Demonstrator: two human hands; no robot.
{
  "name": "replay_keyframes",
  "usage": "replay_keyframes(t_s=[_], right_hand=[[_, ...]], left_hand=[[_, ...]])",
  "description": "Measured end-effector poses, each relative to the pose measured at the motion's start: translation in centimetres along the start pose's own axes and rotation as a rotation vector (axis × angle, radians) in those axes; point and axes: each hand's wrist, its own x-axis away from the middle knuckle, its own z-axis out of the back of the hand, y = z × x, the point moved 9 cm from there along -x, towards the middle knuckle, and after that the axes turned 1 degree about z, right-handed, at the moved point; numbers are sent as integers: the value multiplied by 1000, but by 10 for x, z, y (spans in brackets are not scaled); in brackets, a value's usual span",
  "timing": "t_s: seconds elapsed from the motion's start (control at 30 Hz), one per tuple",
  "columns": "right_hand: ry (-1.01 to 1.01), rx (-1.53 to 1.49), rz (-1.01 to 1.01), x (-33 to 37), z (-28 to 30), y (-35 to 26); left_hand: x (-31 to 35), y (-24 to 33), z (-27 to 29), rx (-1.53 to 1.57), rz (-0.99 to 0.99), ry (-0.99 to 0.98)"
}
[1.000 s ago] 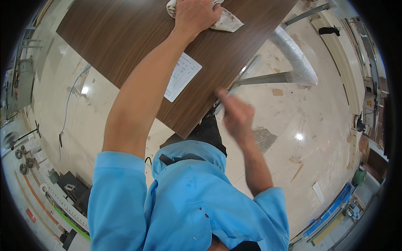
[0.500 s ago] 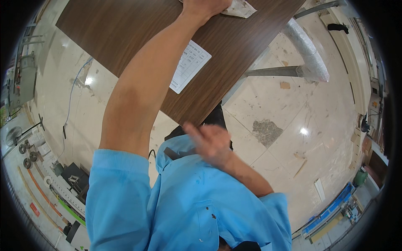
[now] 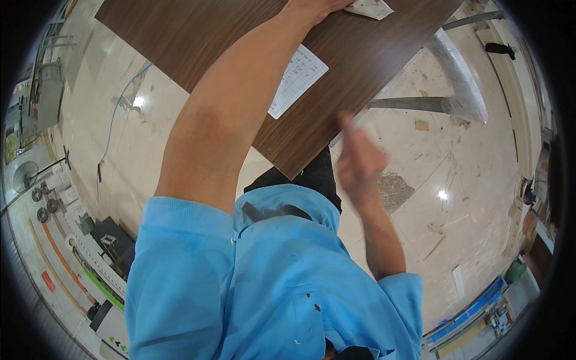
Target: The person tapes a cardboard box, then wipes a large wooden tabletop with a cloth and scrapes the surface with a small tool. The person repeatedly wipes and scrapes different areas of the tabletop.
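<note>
Stretched across a brown wood-grain panel point(image 3: 366, 66), my left arm reaches to the top of the view. My left hand point(image 3: 315, 7), partly cut off there, is closed on a stained white cloth point(image 3: 373, 8) pressed against the panel. A white printed label sheet point(image 3: 300, 79) lies flat on the panel, partly hidden behind my left forearm. My right hand point(image 3: 362, 159) is beside the panel's right edge, blurred by motion. Its thumb or a finger points toward that edge; whether it touches the panel or holds anything cannot be made out.
Wrapped tubing point(image 3: 459, 78) and a dark metal bar point(image 3: 414, 104) stand right of the panel above the tiled floor point(image 3: 414, 240). A blue cable point(image 3: 117, 108) trails along the floor at left. A fan point(image 3: 26, 177) and a black box point(image 3: 114, 243) are further left.
My right hand has swung from in front of my body out to the right and up to the panel's edge. The left hand stays on the cloth while the whole view has shifted slightly.
</note>
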Motion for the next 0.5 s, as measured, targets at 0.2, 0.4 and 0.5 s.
replay_keyframes(t_s=[0.2,0.4,0.5], right_hand=[[-206,-265,395,65,-29,-109],[-1,-82,22,-1,0,32],[138,-55,33,-44,17,84]], left_hand=[[0,4,-4,-33,-11,-33],[3,5,-16,-54,19,-106],[4,7,-17,-63,19,-110]])
